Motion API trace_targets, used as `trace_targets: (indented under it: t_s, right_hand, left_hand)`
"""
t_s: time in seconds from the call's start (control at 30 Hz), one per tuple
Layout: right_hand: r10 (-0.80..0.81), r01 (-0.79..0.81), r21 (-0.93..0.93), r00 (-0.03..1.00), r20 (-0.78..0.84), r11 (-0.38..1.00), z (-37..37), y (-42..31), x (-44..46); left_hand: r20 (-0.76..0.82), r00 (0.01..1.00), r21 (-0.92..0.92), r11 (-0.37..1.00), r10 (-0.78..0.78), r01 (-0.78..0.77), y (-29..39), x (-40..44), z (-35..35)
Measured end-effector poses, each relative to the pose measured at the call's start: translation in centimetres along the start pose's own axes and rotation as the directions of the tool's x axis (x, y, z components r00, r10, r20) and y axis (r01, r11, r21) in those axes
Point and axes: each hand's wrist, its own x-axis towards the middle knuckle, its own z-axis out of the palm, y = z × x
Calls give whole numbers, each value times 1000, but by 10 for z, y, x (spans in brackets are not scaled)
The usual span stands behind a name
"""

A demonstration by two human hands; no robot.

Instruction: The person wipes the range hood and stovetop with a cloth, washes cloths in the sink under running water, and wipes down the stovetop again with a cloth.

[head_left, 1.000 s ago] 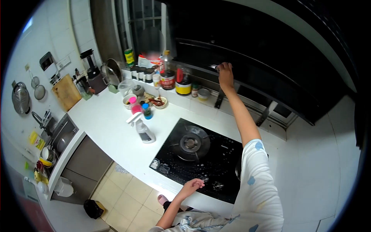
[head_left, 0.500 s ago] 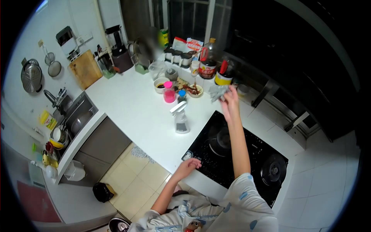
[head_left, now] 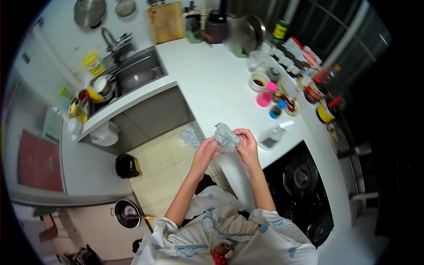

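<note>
A crumpled grey cleaning cloth (head_left: 227,136) with a textured weave is held up in front of me, over the counter's front edge. My left hand (head_left: 206,154) pinches its left side, and my right hand (head_left: 247,148) grips the right side with bent fingers. Just right of my right hand, a clear spray bottle (head_left: 270,138) with a white head stands on the white counter. The black gas stove (head_left: 289,198) lies to the right of my right forearm.
A pink-lidded jar (head_left: 264,98), a blue-capped bottle (head_left: 276,110) and a bowl of dark sauce (head_left: 259,81) stand on the counter (head_left: 207,79). Sauce bottles line the wall side. The sink (head_left: 137,73) is at the upper left, a black bin (head_left: 127,166) on the floor below.
My right hand has brought the grey cloth from beside the sauce bottles back towards me. My left hand has risen from the stove's edge and taken hold of it too. The view has swung left.
</note>
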Motion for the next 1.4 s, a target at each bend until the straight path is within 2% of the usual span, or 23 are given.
trace_targets:
  t_s: [0.07,0.1,0.2,0.27,0.3,0.33,0.37,0.4,0.47,0.63,0.77,0.87,0.9,0.93,1.0,1.03,1.07,1.13,1.2,1.23,1.27,1.33,1.4]
  right_hand:
    - [6,3,-219,999,42,976,11,25,19]
    - [-27,47,-337,998,65,940,19,36,29]
    - [52,0,-374,990,128,927,44,71,60]
    - [71,-5,-360,983,169,933,61,91,85]
    - [69,53,-471,969,238,881,67,101,102]
    - [72,120,-568,950,304,815,74,111,118]
    - [63,130,-570,950,306,811,83,121,133]
    - [68,127,-559,947,315,819,93,129,149]
    - [117,100,-627,948,295,773,112,142,176]
    - [81,143,-597,940,331,790,151,194,238]
    - [98,204,-587,892,441,783,184,222,283]
    - [65,227,-568,892,447,791,217,248,333]
    - [71,268,-632,887,457,727,224,262,356]
    - [47,288,-580,869,493,762,238,270,382]
    - [12,356,-616,860,511,703,264,302,441]
    - [73,309,-687,882,466,658,280,313,469]
    - [-6,392,-691,872,489,607,295,331,498]
    - [-18,428,-678,852,523,598,323,363,557]
    - [-134,512,-748,852,507,422,343,402,607]
    - [-143,515,-749,851,505,417,352,414,624]
    - [-105,455,-788,884,455,415,360,426,639]
    - [-65,385,-829,917,394,405,373,434,661]
    - [115,271,-856,929,353,441,375,443,674]
  left_hand:
    - [-79,997,-2,1000,4,-5,-2,12,-29]
    - [-67,998,-50,999,13,-16,0,17,-39]
    - [-116,993,-147,988,30,-47,9,40,-79]
    - [-213,974,69,994,-73,90,18,59,-112]
    - [-232,971,72,994,-60,78,23,69,-124]
    - [-265,964,-12,999,-36,34,28,77,-136]
    - [-296,955,-88,996,-9,-18,36,90,-151]
    - [-312,950,-81,996,-7,-20,44,100,-166]
    - [-240,970,-107,994,-29,4,58,114,-195]
    - [-321,944,-174,985,-77,21,100,149,-260]
    - [-382,923,-235,971,-47,-48,114,173,-305]
    - [-423,906,-257,961,-15,-104,126,199,-348]
    - [-466,884,-226,972,-46,-68,137,208,-362]
    - [-507,858,-198,980,-76,-30,146,217,-375]
    - [-513,857,-128,991,-43,-27,150,241,-416]
    - [-509,859,-92,989,50,-113,150,257,-437]
    - [-503,853,-58,978,143,-198,156,271,-454]
    - [-501,861,-63,988,89,-139,193,284,-472]
    - [-509,858,-16,995,74,-95,214,301,-492]
    - [-484,867,-24,989,118,-148,215,316,-507]
    - [-475,871,-20,988,123,-150,215,328,-522]
    - [-428,887,182,978,173,-103,221,347,-542]
    - [-411,895,186,977,172,-102,223,362,-554]
